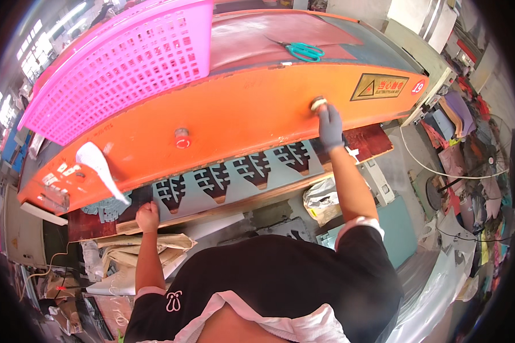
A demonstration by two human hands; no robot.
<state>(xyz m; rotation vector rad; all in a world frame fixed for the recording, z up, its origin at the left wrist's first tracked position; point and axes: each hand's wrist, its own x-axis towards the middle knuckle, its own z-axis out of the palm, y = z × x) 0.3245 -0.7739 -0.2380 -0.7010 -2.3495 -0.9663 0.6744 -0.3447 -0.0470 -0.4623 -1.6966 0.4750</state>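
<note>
While left hand (147, 217) clenched, right hand (330, 128) curled on knob (318, 103), grey sheet (234, 180) lengthwise left-to-right, right end higher.

The orange beam (240, 117) bars the way just ahead of the right hand (331, 128), while open air lies leftward toward the left hand (148, 217).

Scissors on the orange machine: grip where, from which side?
By the teal handles, probably from the right or near side, with the right hand, the closer one. The handles sit near the top's near edge; the blades point left, away from that approach.
</note>
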